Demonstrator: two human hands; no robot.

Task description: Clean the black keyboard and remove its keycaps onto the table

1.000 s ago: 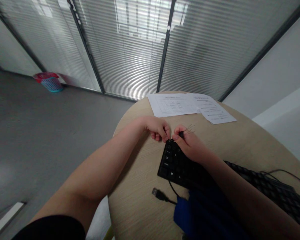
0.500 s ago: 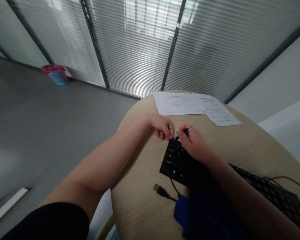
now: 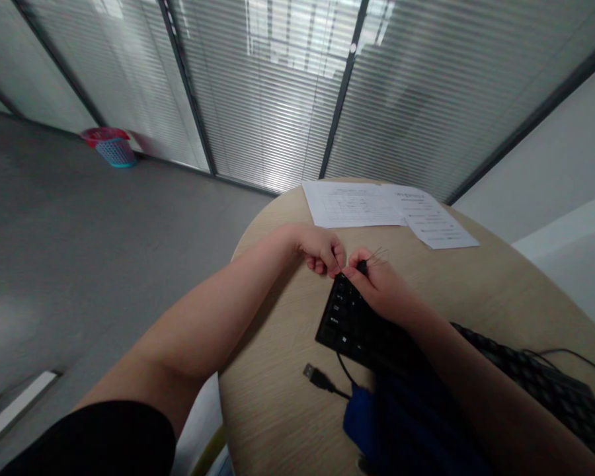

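My left hand (image 3: 321, 248) and my right hand (image 3: 377, 285) meet above the far left corner of a black keyboard (image 3: 350, 320) on a round wooden table (image 3: 282, 410). The right hand is closed around a small black tool (image 3: 361, 266) with thin wires or bristles (image 3: 378, 253) fanning out past its knuckles. The left hand is pinched shut at the near end of that tool, fingertips touching the right thumb. What the left fingers hold is too small to make out.
Two printed paper sheets (image 3: 357, 205) (image 3: 433, 223) lie at the table's far edge. A loose USB plug (image 3: 314, 377) and cable rest by the keyboard's near side, next to a blue cloth (image 3: 406, 423). A red-rimmed basket (image 3: 109, 145) stands on the grey floor by the blinds.
The two hands have drawn together again after parting slightly half a second ago. The bristles now curl closer to the right hand. The view has shifted little.
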